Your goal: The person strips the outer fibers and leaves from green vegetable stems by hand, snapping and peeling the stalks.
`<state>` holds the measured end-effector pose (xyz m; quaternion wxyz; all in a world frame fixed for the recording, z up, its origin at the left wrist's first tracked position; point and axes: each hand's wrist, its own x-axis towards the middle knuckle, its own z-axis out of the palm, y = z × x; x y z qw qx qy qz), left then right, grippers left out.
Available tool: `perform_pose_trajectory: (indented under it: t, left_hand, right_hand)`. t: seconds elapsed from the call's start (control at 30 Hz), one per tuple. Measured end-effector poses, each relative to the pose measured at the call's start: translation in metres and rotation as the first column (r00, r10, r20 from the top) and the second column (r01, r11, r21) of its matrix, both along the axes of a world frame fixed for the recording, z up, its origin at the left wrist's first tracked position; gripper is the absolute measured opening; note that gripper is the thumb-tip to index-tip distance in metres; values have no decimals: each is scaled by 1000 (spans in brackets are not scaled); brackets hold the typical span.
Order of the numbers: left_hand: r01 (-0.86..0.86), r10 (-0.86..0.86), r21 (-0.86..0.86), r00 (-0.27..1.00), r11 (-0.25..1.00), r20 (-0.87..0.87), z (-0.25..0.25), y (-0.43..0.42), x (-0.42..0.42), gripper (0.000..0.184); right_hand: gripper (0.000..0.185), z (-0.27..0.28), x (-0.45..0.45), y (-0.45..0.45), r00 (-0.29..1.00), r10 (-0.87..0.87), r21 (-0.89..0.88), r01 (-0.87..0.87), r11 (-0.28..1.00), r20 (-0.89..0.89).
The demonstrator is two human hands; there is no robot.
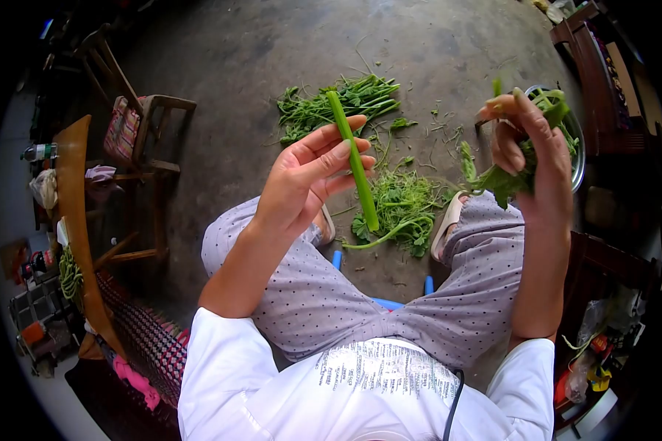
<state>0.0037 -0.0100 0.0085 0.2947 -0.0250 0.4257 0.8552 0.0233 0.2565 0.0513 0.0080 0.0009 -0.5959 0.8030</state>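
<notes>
Nearest us, our left hand (305,173) holds one green stalk (364,192) across its fingers, thumb pressing from the near side, the fingertips fanned out rather than clenched. The stalk slants, one end beyond those fingers and the other hanging below them; no leaves show on it. To their right, well apart, our right hand (548,165) has its fingers loosely curled, part-way closed, among leafy greens (500,185); we cannot tell whether it grips any. Close beside those right fingers, a bowl (582,158) shows its rim around more greens.

We judge the step in hand to be cleaning a single stalk by hand, perhaps peeling off strings. The next move, as we read it, calls for the right fingertips to be free for a fine pinch at one end while the left keep the stalk steady without bruising it.

Below the left fingertips, on the floor between our sandals, lies a tangled heap of trimmings (408,200). Beyond the fingers rests a bundle of stalks (379,99). Well to their left stands a wooden chair (165,117).
</notes>
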Motion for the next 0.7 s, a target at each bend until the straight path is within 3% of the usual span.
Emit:
perform_pose_trajectory:
  t: [0.13,0.23,0.4,0.5,0.7]
  left_hand:
    - [36,-36,-1,999,999,-37,3,2,2,50]
    - [47,-48,-11,997,999,-68,4,3,3,54]
    - [59,-60,-12,993,998,-98,7,4,5,58]
    - [60,-56,51,996,997,-71,6,3,4,59]
    - [50,-56,293,998,955,13,-5,-1,0,58]
  right_hand:
    - [17,-1,8,-20,985,-36,281,-14,960,171]
    - [14,-6,10,-30,993,-12,413,-38,910,117]
    - [15,-9,12,-38,981,99,408,-160,899,167]
    - [14,-17,14,-46,988,102,391,-139,910,114]
    - [14,-16,17,-55,973,172,381,-219,898,156]
